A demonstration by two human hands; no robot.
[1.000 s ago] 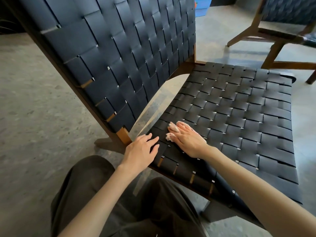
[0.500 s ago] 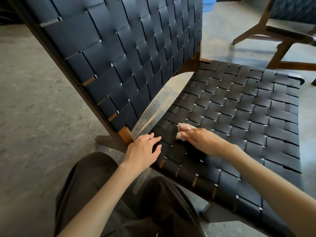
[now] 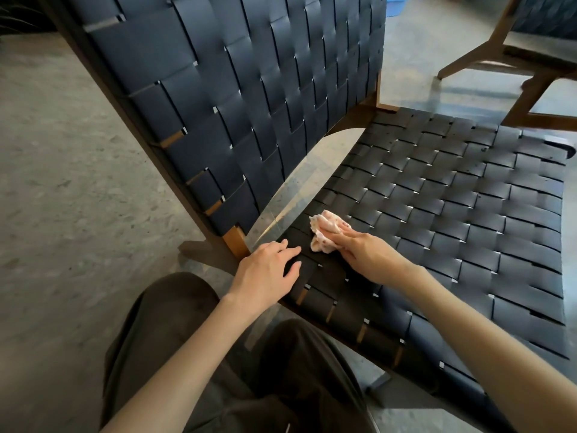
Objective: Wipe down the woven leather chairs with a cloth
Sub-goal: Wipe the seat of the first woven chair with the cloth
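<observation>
Black woven leather forms the seat (image 3: 437,214) of a low wooden-framed chair, seen from above by a person crouching at the seat's side edge. At the seat's near corner, close to its rear edge, the right hand (image 3: 371,257) presses a small crumpled pinkish-white cloth (image 3: 326,234) onto the weave. Its fingers are curled around the cloth, which bunches out beyond the fingertips. The left hand (image 3: 265,276) lies flat on that same corner of the seat, just beside the cloth, fingers straight and slightly spread, holding nothing. It probably steadies the chair against the rubbing.

The woven backrest (image 3: 249,89) rises from the seat's rear edge, with an open gap between the two where a cloth could slip through. Most of the seat stretches unobstructed toward its far edge, leaving room for long strokes. Beyond the seat's far corner stands a second chair (image 3: 530,73), which the task also covers.
</observation>
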